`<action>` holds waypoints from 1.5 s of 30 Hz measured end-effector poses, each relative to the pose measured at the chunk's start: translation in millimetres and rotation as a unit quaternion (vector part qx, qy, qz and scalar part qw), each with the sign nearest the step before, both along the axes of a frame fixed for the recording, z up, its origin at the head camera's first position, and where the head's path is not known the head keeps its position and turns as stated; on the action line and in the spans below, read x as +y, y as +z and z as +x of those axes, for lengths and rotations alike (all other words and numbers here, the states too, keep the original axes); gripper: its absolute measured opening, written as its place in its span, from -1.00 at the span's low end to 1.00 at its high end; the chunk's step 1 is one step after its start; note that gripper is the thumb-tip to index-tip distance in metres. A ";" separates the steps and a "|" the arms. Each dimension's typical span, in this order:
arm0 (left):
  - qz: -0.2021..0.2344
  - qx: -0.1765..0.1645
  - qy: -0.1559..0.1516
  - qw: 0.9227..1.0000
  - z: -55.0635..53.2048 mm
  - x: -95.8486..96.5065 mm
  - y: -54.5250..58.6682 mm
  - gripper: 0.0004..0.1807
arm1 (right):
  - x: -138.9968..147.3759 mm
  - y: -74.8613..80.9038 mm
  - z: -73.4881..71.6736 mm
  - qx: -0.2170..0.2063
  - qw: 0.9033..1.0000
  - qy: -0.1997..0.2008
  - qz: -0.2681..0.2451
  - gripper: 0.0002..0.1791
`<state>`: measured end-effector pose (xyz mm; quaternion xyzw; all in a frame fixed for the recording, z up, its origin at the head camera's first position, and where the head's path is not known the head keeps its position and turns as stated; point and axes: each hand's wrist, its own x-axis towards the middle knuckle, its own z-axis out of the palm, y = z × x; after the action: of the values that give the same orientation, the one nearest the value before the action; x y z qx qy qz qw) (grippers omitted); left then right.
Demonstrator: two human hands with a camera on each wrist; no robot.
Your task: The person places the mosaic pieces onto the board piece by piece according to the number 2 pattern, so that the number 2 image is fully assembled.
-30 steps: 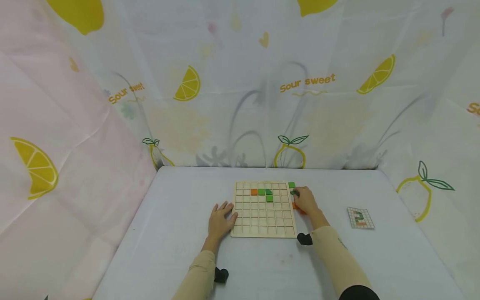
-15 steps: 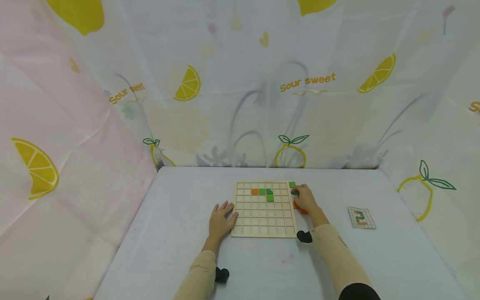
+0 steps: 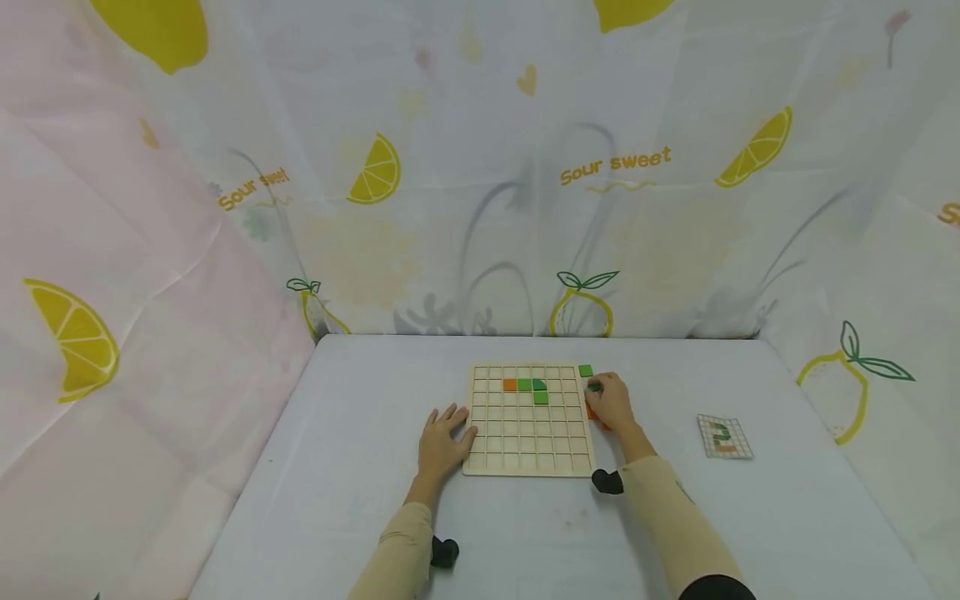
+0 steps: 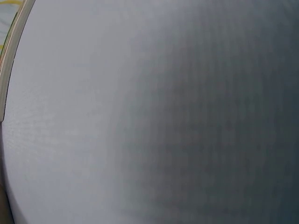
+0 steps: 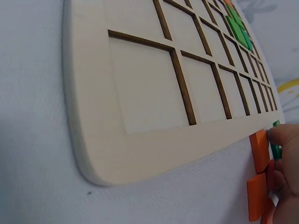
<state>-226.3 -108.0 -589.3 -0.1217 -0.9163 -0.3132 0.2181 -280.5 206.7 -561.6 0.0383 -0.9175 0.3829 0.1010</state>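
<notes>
A pale wooden grid board (image 3: 525, 461) lies flat on the table. Set in its upper cells are an orange tile (image 3: 510, 385), a light green tile (image 3: 524, 385), a dark green round-cornered tile (image 3: 539, 385) and another light green tile (image 3: 541, 398). My left hand (image 3: 441, 443) rests at the board's left edge, fingers spread. Just off the right edge, my right hand (image 3: 611, 402) pinches a dark green tile (image 3: 595, 387), mostly covered by the fingers. Orange tiles (image 5: 257, 196) lie close under that hand in the right wrist view.
A loose light green tile (image 3: 586, 371) lies by the board's upper right corner. Farther right is a small card (image 3: 724, 437) printed with a grid and a coloured tile pattern. Lemon-printed cloth (image 3: 480, 250) stands behind the white table (image 3: 315, 467).
The right hand stays at the board's right side with the dark green tile, its fingers shifting only slightly. The left hand and the tiles on the board keep their places.
</notes>
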 end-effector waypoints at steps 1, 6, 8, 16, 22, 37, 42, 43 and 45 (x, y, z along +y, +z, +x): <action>0.001 -0.001 -0.001 1.000 0.2 0.1 0.1 -0.62 | -0.5 0.1 0.4 -0.001 1.000 -0.008 -0.003 -0.75; 0.001 -0.002 -0.001 1.000 0.5 0.5 -0.2 -0.61 | -3.8 -1.7 1.3 -0.020 0.999 -0.047 -0.013 -0.64; 0.002 0.002 -0.003 1.000 0.2 0.6 -0.6 -0.62 | -5.5 -3.0 1.3 -0.035 0.997 -0.061 -0.007 -0.59; 0.001 0.003 -0.007 1.000 -0.8 0.7 -2.0 -0.61 | -12.9 3.3 5.2 -0.077 0.988 -0.104 0.082 -0.57; -0.001 0.004 -0.006 1.000 -0.9 0.4 -2.1 -0.61 | -17.6 12.4 7.9 -0.111 0.980 -0.117 0.117 -0.58; -0.004 0.001 -0.005 1.000 -0.9 -0.7 -1.6 -0.61 | -8.4 -6.1 8.3 0.000 0.993 -0.112 0.022 -0.57; -0.004 -0.005 -0.003 1.000 -0.7 -0.9 -1.3 -0.61 | -3.5 -13.5 9.5 0.059 0.993 -0.098 -0.012 -0.64; -0.006 -0.004 -0.002 1.000 -0.8 -1.0 -1.3 -0.61 | -3.0 -14.0 9.9 0.070 0.993 -0.095 -0.017 -0.65; -0.007 -0.003 0.001 1.000 -1.1 -1.2 -1.3 -0.61 | -2.1 -14.9 11.6 0.093 0.991 -0.091 -0.032 -0.66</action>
<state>-227.3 -109.2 -590.6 -0.1217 -0.9191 -0.3071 0.2148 -268.9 204.6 -576.4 -0.0131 -0.8909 0.3962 0.2217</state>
